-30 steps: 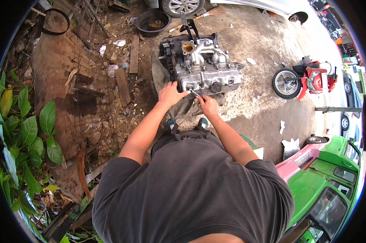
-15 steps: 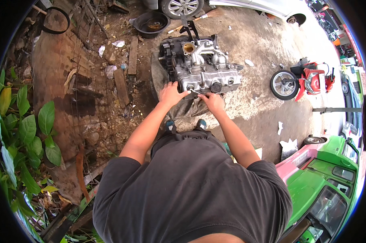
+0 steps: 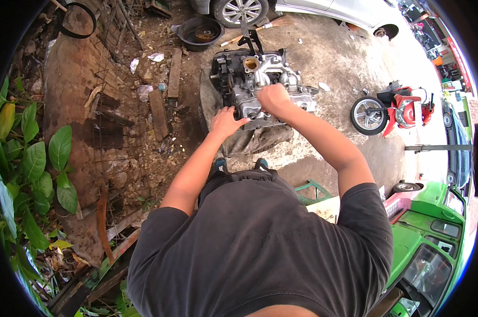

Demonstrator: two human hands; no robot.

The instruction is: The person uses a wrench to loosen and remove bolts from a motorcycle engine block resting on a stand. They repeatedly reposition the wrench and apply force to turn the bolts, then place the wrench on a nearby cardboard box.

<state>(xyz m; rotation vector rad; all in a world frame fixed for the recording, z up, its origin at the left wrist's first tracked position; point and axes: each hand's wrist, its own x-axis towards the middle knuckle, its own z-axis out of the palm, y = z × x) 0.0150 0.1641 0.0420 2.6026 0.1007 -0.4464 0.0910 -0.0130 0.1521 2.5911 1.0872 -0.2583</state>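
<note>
An engine [image 3: 273, 74] with a silver top cover and a silver intake manifold stands on a dark cloth [image 3: 260, 141] on the ground ahead of me. My left hand [image 3: 227, 122] rests against its near left corner, fingers spread and thumb pointing right along the edge. Over the top cover, my right hand [image 3: 276, 100] is closed in a fist with the knuckles up. Whatever it may grip is hidden under the fingers. An opening with a brownish inside, the manifold inlet [image 3: 251, 64], faces up beyond my hands.
Beyond the engine sit a black basin [image 3: 199, 34], a broom [image 3: 257, 29] and a silver car [image 3: 313, 8]. A red motorcycle [image 3: 405, 112] stands right, a green vehicle [image 3: 408, 238] nearer. Wooden planks [image 3: 158, 112] and leafy plants [image 3: 35, 161] lie left.
My right hand has moved up and away from the engine's near edge onto the top cover, closing into a fist. The thin metal piece seen between my hands is out of sight. My left hand stays.
</note>
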